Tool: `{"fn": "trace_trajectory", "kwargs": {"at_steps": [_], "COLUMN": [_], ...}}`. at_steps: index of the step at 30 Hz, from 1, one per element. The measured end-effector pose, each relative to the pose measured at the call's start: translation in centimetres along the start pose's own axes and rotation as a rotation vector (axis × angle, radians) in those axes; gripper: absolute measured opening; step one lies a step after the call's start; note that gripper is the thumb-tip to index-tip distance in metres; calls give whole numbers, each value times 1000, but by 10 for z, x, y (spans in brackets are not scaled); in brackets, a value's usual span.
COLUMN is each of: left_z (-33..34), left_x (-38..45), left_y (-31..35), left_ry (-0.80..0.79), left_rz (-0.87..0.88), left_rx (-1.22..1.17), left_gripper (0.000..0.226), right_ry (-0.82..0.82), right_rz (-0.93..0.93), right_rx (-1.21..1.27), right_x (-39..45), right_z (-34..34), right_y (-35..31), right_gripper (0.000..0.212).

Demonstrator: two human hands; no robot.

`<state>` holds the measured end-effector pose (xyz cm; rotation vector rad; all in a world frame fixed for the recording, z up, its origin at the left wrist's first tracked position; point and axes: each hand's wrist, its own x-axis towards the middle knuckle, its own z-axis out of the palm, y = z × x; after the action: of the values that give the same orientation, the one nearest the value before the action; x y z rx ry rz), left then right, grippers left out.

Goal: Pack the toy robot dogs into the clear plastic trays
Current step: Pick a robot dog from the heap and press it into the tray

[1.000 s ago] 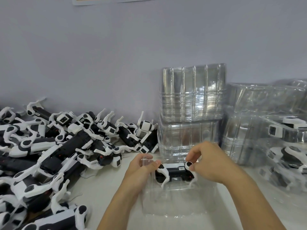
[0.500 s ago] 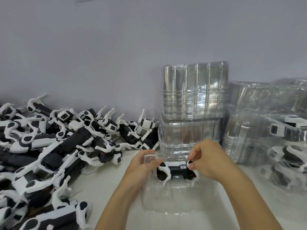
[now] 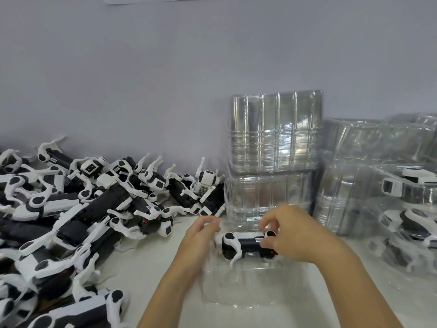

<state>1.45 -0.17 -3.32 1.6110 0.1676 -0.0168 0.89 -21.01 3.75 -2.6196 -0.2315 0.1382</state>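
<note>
**White tabletop crowded with toys and trays**

A white table (image 3: 151, 275) runs along a wall. A stack of empty clear trays (image 3: 272, 162) stands at the back. Left of the stack lies a heap of toy robot dogs (image 3: 78, 209) (black and white). In front of it sits one open tray (image 3: 241, 285); to its right, more trays (image 3: 378, 190).

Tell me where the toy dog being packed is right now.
The toy dog is centre-bottom of the head view, held between the left hand and right hand, in front of the stacked trays.

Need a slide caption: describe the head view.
Both hands seat a toy robot dog in a clear tray.
</note>
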Motion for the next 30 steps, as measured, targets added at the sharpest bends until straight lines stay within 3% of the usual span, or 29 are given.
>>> {"fn": "trace_trajectory", "kwargs": {"at_steps": [3,10,15,19,22,30], "left_z": [1,0,1,2,1,-1], "left_x": [4,5,1,-2,-1,0], "left_y": [-1,-2,2,3,1,2], "left_ry": [12,-7,-10,-14,-4,14], "left_rz": [15,30,28,31,25,25], "left_rx": [-19,10,20,45,63,68], "left_gripper": [24,24,21,25,11,13], "right_ry": [49,-6,71,150,180,52], "right_rz": [-71,-224,-246,-246,-218,-194], "right_rx": [18,108,121,166,206,275], "right_x": [1,9,9,9,9,9], "right_z": [7,39,44,49,50,29], "right_y": [-10,-29,-31,-34,-36,-27], "right_gripper": [31,32,17,20,20,28]}}
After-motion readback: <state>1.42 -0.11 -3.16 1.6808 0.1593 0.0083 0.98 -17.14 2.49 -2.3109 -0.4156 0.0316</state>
